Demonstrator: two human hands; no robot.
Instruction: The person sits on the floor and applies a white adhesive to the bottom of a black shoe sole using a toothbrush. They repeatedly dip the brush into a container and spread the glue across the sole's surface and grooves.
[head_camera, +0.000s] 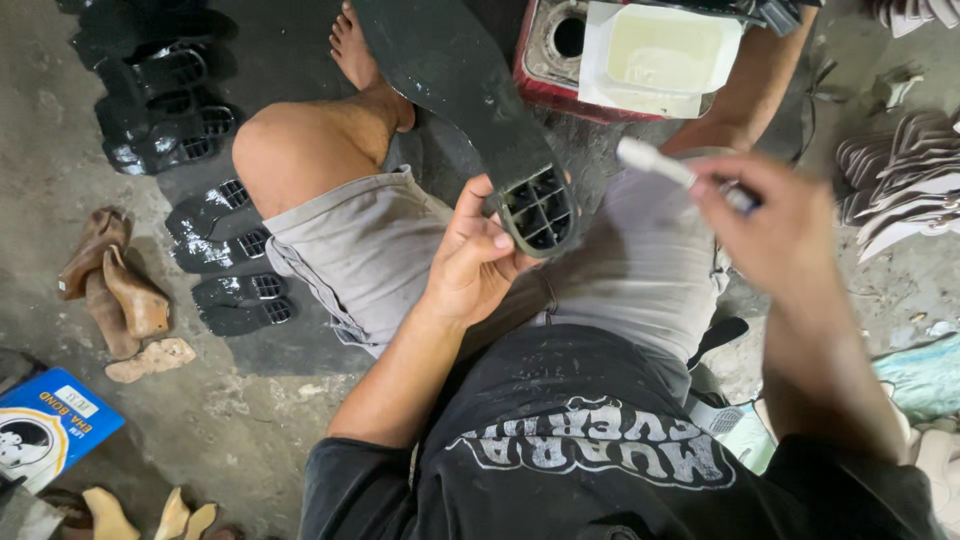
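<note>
Left hand fingers clenched on black shoe sole at its gridded heel; long axis ran up and away from fingers. Right hand closed on white brush, tip just right of heel, apart. Glue tub beyond. More soles on concrete floor, far left.

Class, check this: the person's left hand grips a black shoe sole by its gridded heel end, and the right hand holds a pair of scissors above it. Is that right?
Not quite. The left hand does grip the black shoe sole by its gridded heel end, but the right hand holds a white-handled brush, not scissors. The head view shows this.
</note>
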